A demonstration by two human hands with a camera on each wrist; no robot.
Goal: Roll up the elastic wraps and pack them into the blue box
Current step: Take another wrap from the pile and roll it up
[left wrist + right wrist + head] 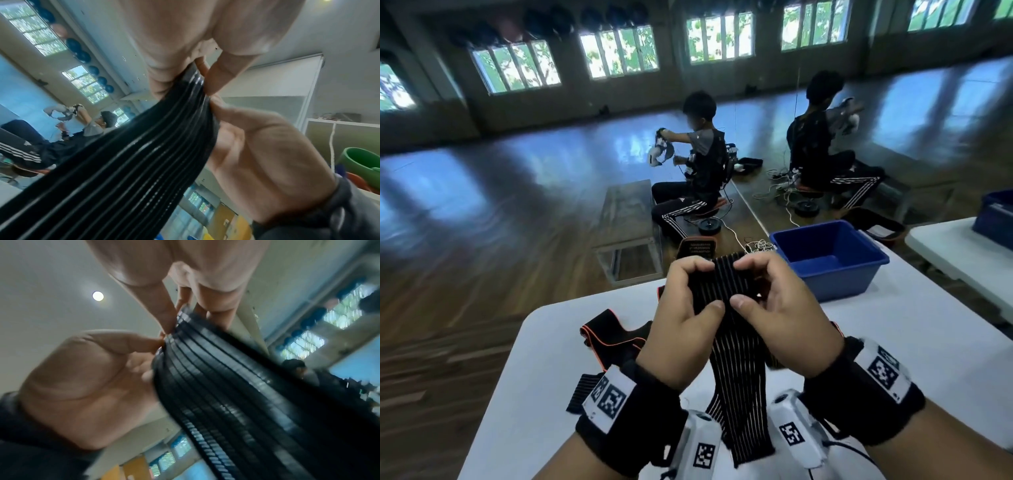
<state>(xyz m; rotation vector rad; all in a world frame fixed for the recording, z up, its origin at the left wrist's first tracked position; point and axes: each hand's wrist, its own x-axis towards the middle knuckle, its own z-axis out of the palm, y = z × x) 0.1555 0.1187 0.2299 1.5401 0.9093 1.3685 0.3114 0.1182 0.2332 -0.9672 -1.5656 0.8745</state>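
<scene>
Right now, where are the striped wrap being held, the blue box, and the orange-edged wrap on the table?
striped wrap (736, 370), head view, on the hanging stretch below both hands.
blue box (839, 274), head view, on its near outer wall.
orange-edged wrap (613, 334), head view, on the black fabric left of the left hand.

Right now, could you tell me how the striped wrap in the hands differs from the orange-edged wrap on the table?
The striped wrap is held up by the left hand and right hand; the orange-edged wrap lies untouched on the table. The striped wrap has pale lengthwise lines; the orange-edged wrap is plain black with orange trim. Both are unrolled and outside the blue box.
</scene>
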